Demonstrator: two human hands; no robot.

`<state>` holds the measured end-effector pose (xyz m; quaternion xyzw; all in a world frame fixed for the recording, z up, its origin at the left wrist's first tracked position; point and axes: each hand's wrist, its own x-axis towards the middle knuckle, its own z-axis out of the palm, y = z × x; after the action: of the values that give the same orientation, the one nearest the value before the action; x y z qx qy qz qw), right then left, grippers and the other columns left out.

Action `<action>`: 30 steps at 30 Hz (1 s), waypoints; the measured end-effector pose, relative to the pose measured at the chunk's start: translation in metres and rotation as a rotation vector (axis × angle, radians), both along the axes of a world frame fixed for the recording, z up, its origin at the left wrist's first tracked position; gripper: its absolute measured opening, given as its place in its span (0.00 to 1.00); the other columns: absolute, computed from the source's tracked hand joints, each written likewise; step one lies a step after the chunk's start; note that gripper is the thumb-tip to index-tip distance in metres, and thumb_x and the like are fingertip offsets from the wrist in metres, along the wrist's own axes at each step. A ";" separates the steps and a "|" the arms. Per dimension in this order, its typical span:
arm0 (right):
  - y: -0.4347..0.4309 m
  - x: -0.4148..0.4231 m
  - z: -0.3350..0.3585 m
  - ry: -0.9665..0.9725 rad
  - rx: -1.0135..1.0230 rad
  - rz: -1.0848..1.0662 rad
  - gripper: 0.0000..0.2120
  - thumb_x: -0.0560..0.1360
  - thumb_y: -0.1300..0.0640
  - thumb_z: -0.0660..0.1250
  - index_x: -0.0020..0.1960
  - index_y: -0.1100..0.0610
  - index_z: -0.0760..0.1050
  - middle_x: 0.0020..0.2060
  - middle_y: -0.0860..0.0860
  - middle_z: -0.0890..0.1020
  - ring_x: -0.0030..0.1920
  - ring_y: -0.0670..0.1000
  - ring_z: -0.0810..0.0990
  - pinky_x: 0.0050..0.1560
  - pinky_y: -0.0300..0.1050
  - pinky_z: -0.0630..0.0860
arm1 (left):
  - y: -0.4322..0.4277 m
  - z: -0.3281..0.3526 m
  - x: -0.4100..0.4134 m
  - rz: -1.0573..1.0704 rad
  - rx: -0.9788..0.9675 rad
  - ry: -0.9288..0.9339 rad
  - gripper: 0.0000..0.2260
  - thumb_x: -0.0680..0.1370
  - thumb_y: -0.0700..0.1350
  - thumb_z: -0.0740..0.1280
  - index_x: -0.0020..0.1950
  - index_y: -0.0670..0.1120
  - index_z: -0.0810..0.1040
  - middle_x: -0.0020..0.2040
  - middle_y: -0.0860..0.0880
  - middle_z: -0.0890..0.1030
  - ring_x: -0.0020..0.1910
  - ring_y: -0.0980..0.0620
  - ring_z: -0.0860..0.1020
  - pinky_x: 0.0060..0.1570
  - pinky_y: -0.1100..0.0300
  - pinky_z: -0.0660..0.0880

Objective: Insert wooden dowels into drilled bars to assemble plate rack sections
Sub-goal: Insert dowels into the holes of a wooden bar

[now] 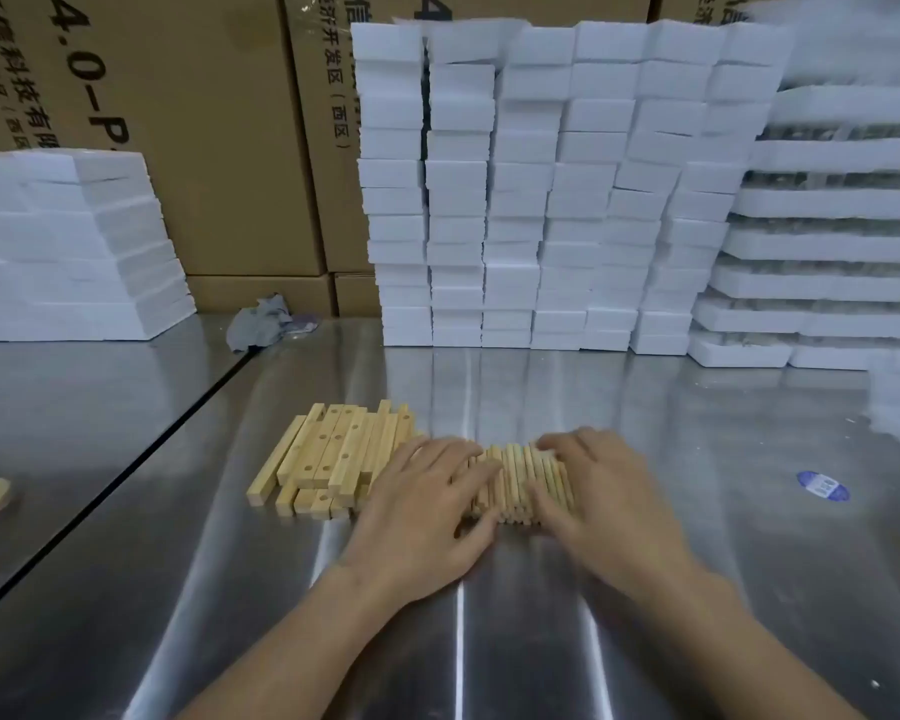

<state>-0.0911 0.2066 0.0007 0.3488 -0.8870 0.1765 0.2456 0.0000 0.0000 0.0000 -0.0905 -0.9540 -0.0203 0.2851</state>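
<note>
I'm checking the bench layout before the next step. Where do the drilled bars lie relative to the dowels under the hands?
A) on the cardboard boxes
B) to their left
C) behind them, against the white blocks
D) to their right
B: the drilled bars lie on the table just left of the dowels, on which the left hand and right hand rest.

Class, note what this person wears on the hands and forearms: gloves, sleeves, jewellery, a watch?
Nothing shows. The left hand and right hand are bare, without gloves or rings; both forearms are uncovered to the frame edge, with no sleeve, watch or bracelet.
</note>
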 end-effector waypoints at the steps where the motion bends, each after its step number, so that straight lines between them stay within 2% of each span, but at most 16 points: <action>1: 0.006 -0.007 0.001 0.012 -0.033 -0.067 0.17 0.75 0.37 0.66 0.53 0.49 0.76 0.46 0.46 0.78 0.51 0.54 0.77 0.49 0.53 0.76 | -0.002 0.001 0.000 -0.028 0.049 0.035 0.20 0.82 0.58 0.63 0.70 0.54 0.81 0.66 0.56 0.81 0.67 0.55 0.76 0.74 0.53 0.67; 3: 0.018 -0.017 0.003 -0.049 0.047 -0.246 0.18 0.74 0.34 0.66 0.43 0.48 0.69 0.39 0.44 0.74 0.45 0.53 0.75 0.41 0.50 0.71 | -0.003 0.006 0.000 -0.082 0.184 0.095 0.14 0.82 0.54 0.65 0.64 0.53 0.85 0.56 0.58 0.84 0.56 0.59 0.79 0.63 0.56 0.74; 6: 0.025 -0.021 -0.002 -0.227 0.119 -0.324 0.20 0.75 0.33 0.63 0.39 0.48 0.65 0.36 0.45 0.74 0.42 0.51 0.76 0.39 0.49 0.73 | -0.001 0.008 0.000 -0.133 0.284 0.145 0.10 0.83 0.49 0.66 0.53 0.51 0.87 0.42 0.59 0.84 0.39 0.59 0.80 0.42 0.55 0.78; 10: 0.027 -0.020 0.003 -0.302 0.056 -0.385 0.18 0.75 0.34 0.60 0.39 0.49 0.68 0.34 0.46 0.78 0.38 0.50 0.77 0.36 0.48 0.72 | 0.001 0.003 0.002 -0.176 0.307 0.172 0.09 0.83 0.47 0.67 0.48 0.51 0.87 0.39 0.59 0.84 0.35 0.59 0.79 0.36 0.58 0.77; 13: 0.026 -0.017 0.006 -0.383 0.058 -0.405 0.17 0.74 0.37 0.61 0.39 0.50 0.70 0.32 0.47 0.81 0.37 0.50 0.79 0.39 0.48 0.77 | 0.000 -0.002 0.002 -0.202 0.363 0.191 0.09 0.83 0.47 0.68 0.48 0.50 0.87 0.39 0.58 0.84 0.36 0.58 0.81 0.35 0.56 0.78; 16: 0.023 -0.014 0.017 -0.340 -0.077 -0.405 0.17 0.72 0.40 0.65 0.35 0.52 0.70 0.30 0.47 0.78 0.34 0.49 0.77 0.33 0.47 0.71 | 0.001 -0.003 0.002 -0.197 0.505 0.203 0.09 0.83 0.47 0.67 0.47 0.50 0.87 0.39 0.58 0.84 0.38 0.56 0.82 0.36 0.56 0.79; 17: 0.019 -0.012 0.021 -0.295 -0.170 -0.387 0.17 0.71 0.40 0.66 0.34 0.52 0.70 0.28 0.47 0.77 0.32 0.48 0.76 0.30 0.46 0.68 | 0.005 -0.001 0.002 -0.191 0.634 0.194 0.09 0.82 0.48 0.67 0.47 0.51 0.87 0.38 0.58 0.84 0.37 0.55 0.82 0.37 0.58 0.78; 19: 0.004 -0.006 0.031 -0.206 -0.319 -0.313 0.17 0.69 0.38 0.65 0.33 0.50 0.69 0.26 0.45 0.75 0.29 0.43 0.73 0.28 0.43 0.64 | 0.016 0.008 -0.004 -0.166 1.074 0.124 0.08 0.83 0.49 0.69 0.47 0.53 0.87 0.37 0.53 0.84 0.35 0.52 0.82 0.36 0.60 0.78; 21: -0.018 0.002 0.038 -0.128 -0.368 -0.222 0.17 0.71 0.37 0.65 0.34 0.48 0.68 0.27 0.44 0.74 0.29 0.42 0.73 0.28 0.43 0.62 | 0.029 0.022 -0.016 -0.159 1.440 -0.032 0.07 0.84 0.50 0.71 0.52 0.50 0.87 0.42 0.48 0.87 0.40 0.42 0.86 0.40 0.51 0.82; 22: -0.030 0.007 0.040 -0.097 -0.361 -0.184 0.17 0.72 0.36 0.64 0.35 0.47 0.66 0.28 0.44 0.73 0.30 0.42 0.72 0.28 0.43 0.63 | 0.036 0.027 -0.022 -0.180 1.527 -0.106 0.09 0.84 0.52 0.71 0.54 0.48 0.87 0.45 0.47 0.88 0.45 0.42 0.87 0.44 0.48 0.84; 23: -0.040 0.011 0.040 -0.068 -0.338 -0.149 0.17 0.74 0.37 0.63 0.36 0.46 0.65 0.29 0.43 0.73 0.30 0.43 0.73 0.29 0.43 0.64 | 0.041 0.031 -0.025 -0.203 1.581 -0.146 0.11 0.83 0.54 0.70 0.54 0.48 0.87 0.47 0.46 0.89 0.47 0.44 0.88 0.46 0.50 0.84; 25: -0.054 0.016 0.035 -0.014 -0.288 -0.078 0.12 0.76 0.40 0.63 0.39 0.44 0.66 0.33 0.42 0.74 0.34 0.44 0.74 0.31 0.43 0.68 | 0.047 0.035 -0.028 -0.222 1.650 -0.114 0.11 0.83 0.55 0.71 0.53 0.50 0.88 0.49 0.47 0.89 0.50 0.49 0.88 0.47 0.57 0.83; 28: -0.054 0.018 0.027 0.002 -0.347 0.039 0.07 0.75 0.41 0.67 0.44 0.41 0.70 0.37 0.41 0.74 0.39 0.44 0.75 0.34 0.41 0.71 | 0.041 0.029 -0.027 -0.252 1.755 -0.089 0.09 0.83 0.54 0.70 0.56 0.54 0.89 0.53 0.46 0.89 0.56 0.48 0.87 0.56 0.51 0.83; 30: -0.046 0.016 0.021 0.033 -0.387 0.121 0.06 0.76 0.43 0.67 0.45 0.43 0.73 0.38 0.40 0.73 0.40 0.43 0.74 0.36 0.41 0.71 | 0.037 0.025 -0.027 -0.253 1.833 -0.139 0.13 0.86 0.53 0.65 0.59 0.52 0.88 0.54 0.43 0.88 0.56 0.45 0.87 0.55 0.51 0.83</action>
<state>-0.0752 0.1608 0.0219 0.3507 -0.8098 0.3525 0.3114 -0.0270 0.0371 0.0252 0.0680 -0.5633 -0.8028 0.1833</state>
